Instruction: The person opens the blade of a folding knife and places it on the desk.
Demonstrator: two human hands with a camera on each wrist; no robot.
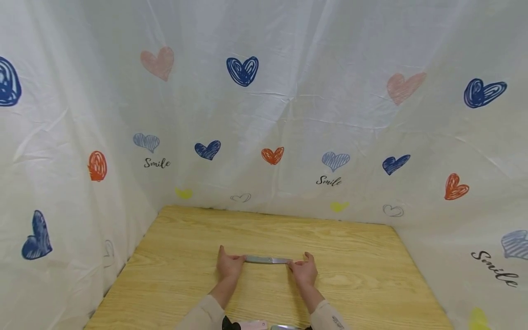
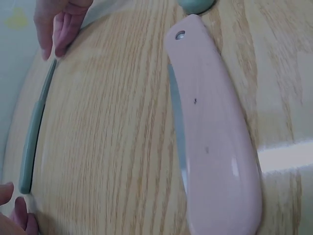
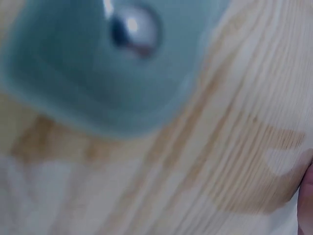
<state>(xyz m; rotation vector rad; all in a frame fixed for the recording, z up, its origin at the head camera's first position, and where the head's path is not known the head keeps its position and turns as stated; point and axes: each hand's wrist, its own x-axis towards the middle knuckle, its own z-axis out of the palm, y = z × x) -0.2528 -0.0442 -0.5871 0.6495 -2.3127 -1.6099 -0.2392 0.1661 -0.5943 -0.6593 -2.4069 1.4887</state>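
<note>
An unfolded folding knife with a grey-green handle (image 1: 258,260) and a short metal blade (image 1: 280,261) lies crosswise at the middle of the wooden table. My left hand (image 1: 230,266) pinches the handle's end with thumb and fingertips. At the blade's tip my right hand (image 1: 304,271) pinches with its fingertips, the other fingers raised. The left wrist view shows the same green knife (image 2: 33,147) edge-on, between the left fingers (image 2: 19,213) and the right hand (image 2: 66,22). Only a sliver of a finger (image 3: 306,200) enters the right wrist view.
A pink folded knife (image 2: 215,132), its blade edge showing along the handle, lies nearer my body. Beside it is another green-handled knife (image 3: 98,93), blurred and cut off. A white curtain (image 1: 288,114) printed with hearts surrounds the wooden table (image 1: 363,275).
</note>
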